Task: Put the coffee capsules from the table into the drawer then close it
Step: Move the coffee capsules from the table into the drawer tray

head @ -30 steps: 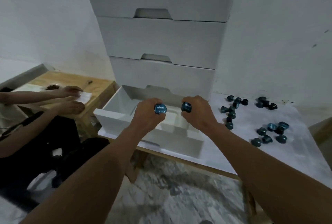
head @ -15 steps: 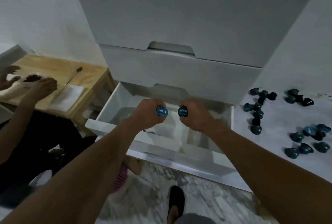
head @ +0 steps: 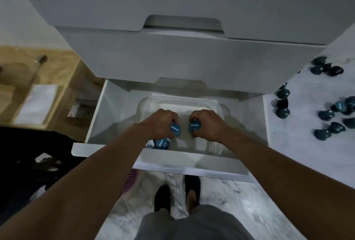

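Your left hand (head: 163, 124) pinches a round blue foil-topped coffee capsule (head: 175, 129), your right hand (head: 207, 124) a second capsule (head: 194, 126), fingers curled tight, over the open white drawer (head: 192, 162). Drop from here and they may bounce off the clear plastic tray (head: 217, 105) below your fingertips (lower first).

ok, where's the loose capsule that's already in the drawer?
Head view, lower centre: the loose capsule lies inside the open drawer near its front wall, close beside the left hand.
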The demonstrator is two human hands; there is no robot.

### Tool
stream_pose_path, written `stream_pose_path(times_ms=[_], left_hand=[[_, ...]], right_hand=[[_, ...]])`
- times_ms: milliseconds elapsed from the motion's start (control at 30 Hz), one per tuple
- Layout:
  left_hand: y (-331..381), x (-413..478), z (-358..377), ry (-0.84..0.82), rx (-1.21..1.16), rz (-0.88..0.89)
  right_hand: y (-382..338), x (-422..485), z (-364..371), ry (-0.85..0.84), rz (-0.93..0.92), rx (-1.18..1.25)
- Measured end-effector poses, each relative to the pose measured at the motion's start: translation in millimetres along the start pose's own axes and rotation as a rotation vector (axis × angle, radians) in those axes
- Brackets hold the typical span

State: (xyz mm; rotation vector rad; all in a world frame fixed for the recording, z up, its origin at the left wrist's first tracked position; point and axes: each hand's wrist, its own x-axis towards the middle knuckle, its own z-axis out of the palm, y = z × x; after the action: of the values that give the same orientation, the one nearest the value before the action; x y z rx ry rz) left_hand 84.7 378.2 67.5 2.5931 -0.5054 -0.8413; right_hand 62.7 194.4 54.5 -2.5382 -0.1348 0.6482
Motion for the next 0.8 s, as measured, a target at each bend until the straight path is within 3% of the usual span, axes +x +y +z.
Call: stream_pose_path(times_ms=[200,500,800], left_hand=[[-8.6,9.2,5.1,-0.072,-0.028,0.06],[-9.5,8.6,7.2,-0.21,0.05,0.124],[-10.6,10.4,7.6,-0.24,0.121,0.156]], right_hand=[[-1.8,-7.4,4.9,0.02,0.03,0.054],[-13.7,-17.9,14.0,-0.098,0.092,0.014],[-19.7,-19.4,18.3,-0.139,0.081,-0.02]])
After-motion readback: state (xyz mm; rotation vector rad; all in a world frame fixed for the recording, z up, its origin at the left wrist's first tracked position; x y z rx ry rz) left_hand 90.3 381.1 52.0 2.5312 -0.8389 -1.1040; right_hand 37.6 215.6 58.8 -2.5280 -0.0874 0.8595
